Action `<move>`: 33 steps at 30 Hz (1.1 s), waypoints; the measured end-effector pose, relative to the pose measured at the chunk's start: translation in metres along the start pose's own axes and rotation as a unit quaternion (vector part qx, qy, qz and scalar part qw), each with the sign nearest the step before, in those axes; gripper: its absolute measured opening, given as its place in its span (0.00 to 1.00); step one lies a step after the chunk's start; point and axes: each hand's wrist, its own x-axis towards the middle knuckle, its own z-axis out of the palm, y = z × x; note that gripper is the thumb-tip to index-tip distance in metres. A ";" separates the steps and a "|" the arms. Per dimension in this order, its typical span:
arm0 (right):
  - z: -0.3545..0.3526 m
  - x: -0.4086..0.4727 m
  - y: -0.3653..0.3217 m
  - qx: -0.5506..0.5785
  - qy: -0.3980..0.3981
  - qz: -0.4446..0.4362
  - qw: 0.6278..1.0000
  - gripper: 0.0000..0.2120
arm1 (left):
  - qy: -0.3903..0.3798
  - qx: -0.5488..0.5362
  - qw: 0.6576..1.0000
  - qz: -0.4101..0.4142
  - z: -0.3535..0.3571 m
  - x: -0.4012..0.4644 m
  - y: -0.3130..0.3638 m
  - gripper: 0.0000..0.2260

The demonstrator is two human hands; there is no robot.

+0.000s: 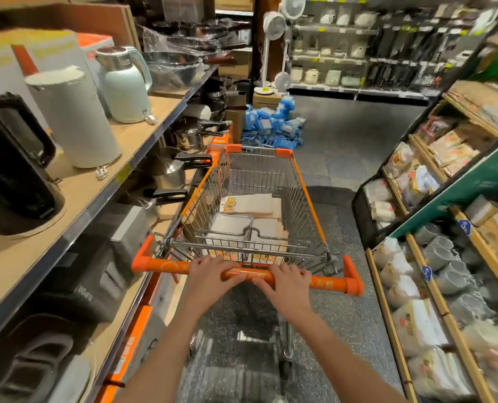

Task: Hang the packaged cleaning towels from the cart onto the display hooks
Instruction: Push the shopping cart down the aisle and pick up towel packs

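Note:
A wire shopping cart (pixel 305 196) with an orange handle bar (pixel 329 283) stands in the aisle in front of me. Several flat packaged cleaning towels (pixel 253 203) in beige and white lie on its floor. My left hand (pixel 210 271) grips the handle bar left of centre, fingers curled over it. Just right of centre, my right hand (pixel 288 279) holds the same bar. No display hooks are plainly visible from here.
Shelves on the left hold kettles (pixel 125 82), pots (pixel 189 135) and boxes, close to the cart's left side. Shelves with packaged goods (pixel 410 324) and grey mugs (pixel 442 254) line the right. A pile of blue packages (pixel 273 126) lies on the floor ahead; fans (pixel 273 27) stand behind it.

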 end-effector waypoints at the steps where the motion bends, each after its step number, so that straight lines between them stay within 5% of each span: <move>1: 0.000 0.009 0.003 0.004 0.003 -0.003 1.000 0.42 | -0.002 -0.009 1.000 -0.006 0.000 0.009 0.001 0.41; 12: -0.012 0.082 0.029 0.034 0.008 -0.032 0.999 0.45 | 0.003 -0.044 0.998 -0.044 -0.009 0.082 0.014 0.37; 19: -0.018 0.115 0.052 0.053 -0.035 -0.069 0.996 0.26 | -0.004 -0.071 0.996 -0.060 -0.014 0.107 0.017 0.45; 25: -0.031 0.142 0.075 0.114 -0.046 -0.138 0.983 0.24 | 0.008 -0.108 0.985 -0.135 -0.011 0.140 0.033 0.21; 33: -0.039 0.190 0.119 0.137 -0.020 -0.104 0.985 0.22 | 0.031 -0.145 0.988 -0.040 0.023 0.212 0.092 0.23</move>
